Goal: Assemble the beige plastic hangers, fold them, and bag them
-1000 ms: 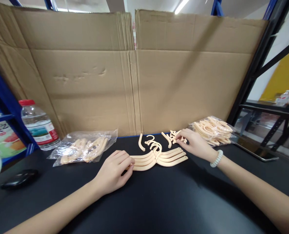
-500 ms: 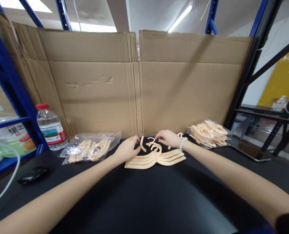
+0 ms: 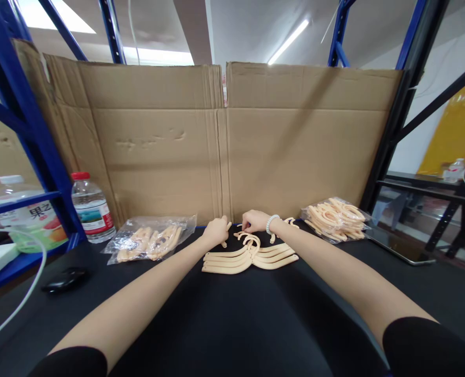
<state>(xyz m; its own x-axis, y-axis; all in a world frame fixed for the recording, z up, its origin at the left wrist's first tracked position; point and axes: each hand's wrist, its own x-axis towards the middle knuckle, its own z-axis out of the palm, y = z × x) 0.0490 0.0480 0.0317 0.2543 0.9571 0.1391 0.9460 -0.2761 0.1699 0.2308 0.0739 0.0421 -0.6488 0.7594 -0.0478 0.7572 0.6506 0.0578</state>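
My left hand (image 3: 216,231) is closed around a short curved beige hanger arm (image 3: 227,234), gripping it near the back edge of the table. To its right, my right hand (image 3: 254,220) has its fingers pinched at a loose beige hanger hook (image 3: 239,234), mostly covered by the hand. Directly in front of both hands lies a row of several beige plastic hangers (image 3: 232,269), nested with their hooks pointing away from me. More loose hanger parts (image 3: 272,238) rest behind my right wrist.
Clear bags of beige hanger parts lie left (image 3: 149,243) and right (image 3: 336,219). A red-capped water bottle (image 3: 93,209) and a black mouse (image 3: 65,280) are at left. A phone (image 3: 400,246) lies at right. Cardboard (image 3: 161,157) walls off the back.
My left hand has closed on the curved hanger arm it was beside. My right hand has shifted left over the loose hook, its fingers drawn together. The camera view has tilted slightly.
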